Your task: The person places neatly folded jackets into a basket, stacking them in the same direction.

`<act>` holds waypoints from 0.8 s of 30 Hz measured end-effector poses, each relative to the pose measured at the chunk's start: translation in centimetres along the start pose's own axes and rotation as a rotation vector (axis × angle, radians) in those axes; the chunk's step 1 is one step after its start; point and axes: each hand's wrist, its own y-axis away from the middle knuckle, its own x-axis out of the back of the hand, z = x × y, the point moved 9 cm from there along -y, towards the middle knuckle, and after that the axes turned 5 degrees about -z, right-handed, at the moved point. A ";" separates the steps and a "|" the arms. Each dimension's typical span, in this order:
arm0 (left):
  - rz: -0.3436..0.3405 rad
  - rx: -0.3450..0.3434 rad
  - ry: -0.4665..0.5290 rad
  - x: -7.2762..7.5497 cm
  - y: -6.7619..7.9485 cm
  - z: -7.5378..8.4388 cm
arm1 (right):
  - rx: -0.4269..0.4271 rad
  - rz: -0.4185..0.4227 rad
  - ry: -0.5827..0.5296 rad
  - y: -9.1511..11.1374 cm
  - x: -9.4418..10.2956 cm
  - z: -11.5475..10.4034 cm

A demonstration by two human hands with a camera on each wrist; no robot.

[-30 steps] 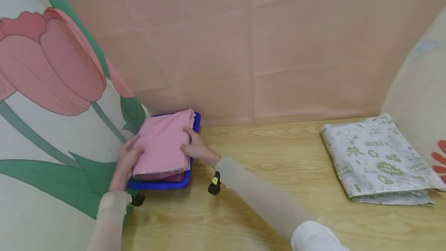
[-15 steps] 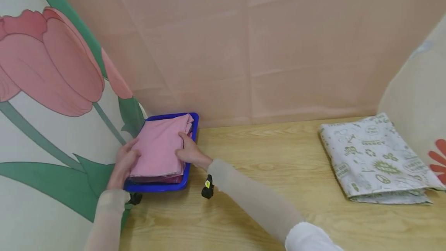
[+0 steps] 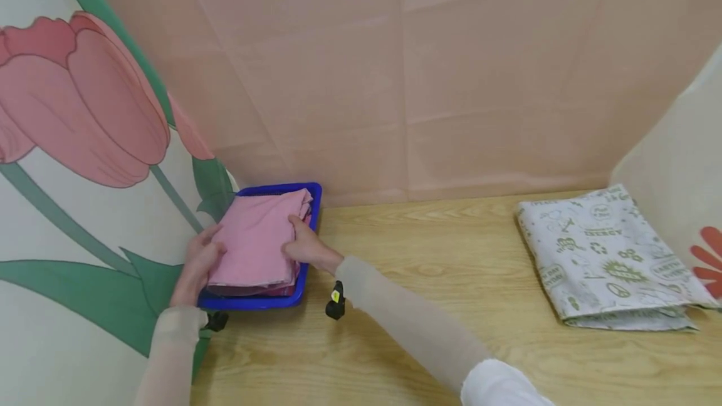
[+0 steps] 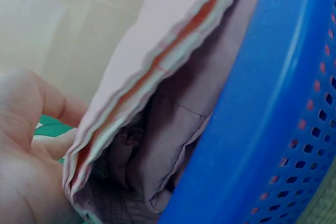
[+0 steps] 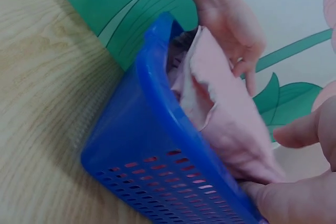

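A folded pink cloth (image 3: 256, 240) lies on top inside a blue plastic basket (image 3: 314, 190), with other folded fabric (image 4: 173, 145) beneath it. At the cloth's left edge is my left hand (image 3: 200, 262), its thumb over the pink surface and its other fingers partly hidden. My right hand (image 3: 307, 246) touches the opposite edge in the head view. From the right wrist, its lower finger (image 5: 262, 195) reaches in at the basket's rim beside the cloth, while the upper digit stands just off the pink surface.
A folded white cloth with green print (image 3: 615, 262) lies at the right of the wooden table (image 3: 429, 268). A tulip-printed panel (image 3: 107, 99) stands close against the left hand's side. Behind the table hangs a tan backdrop (image 3: 406, 80).
The pink cloth has sunk lower into the basket and shifted slightly nearer, baring more of the back rim. Both hands have moved along with it. The printed white cloth stays in place.
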 end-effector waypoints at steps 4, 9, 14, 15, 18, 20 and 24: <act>0.032 -0.007 0.048 0.3 0.4 0.2 | -0.018 -0.022 0.014 0.5 0.2 -0.4; 0.065 -0.050 0.048 0.5 0.7 1.3 | -0.004 0.003 0.005 1.2 1.2 -1.3; 0.055 -0.086 0.022 -0.3 0.7 2.5 | 0.003 0.001 0.041 1.7 1.9 -1.7; 0.047 -0.091 0.008 -0.5 0.6 2.6 | 0.008 -0.001 0.046 1.8 1.9 -1.7; 0.028 -0.101 -0.025 -1.2 0.7 3.0 | 0.013 -0.001 0.053 2.1 2.1 -1.6; 0.025 -0.105 -0.044 -1.5 0.8 3.1 | 0.018 0.000 0.057 2.4 2.2 -1.5; 0.027 -0.116 -0.076 -2.1 1.0 3.6 | 0.031 0.005 0.045 3.1 2.6 -1.3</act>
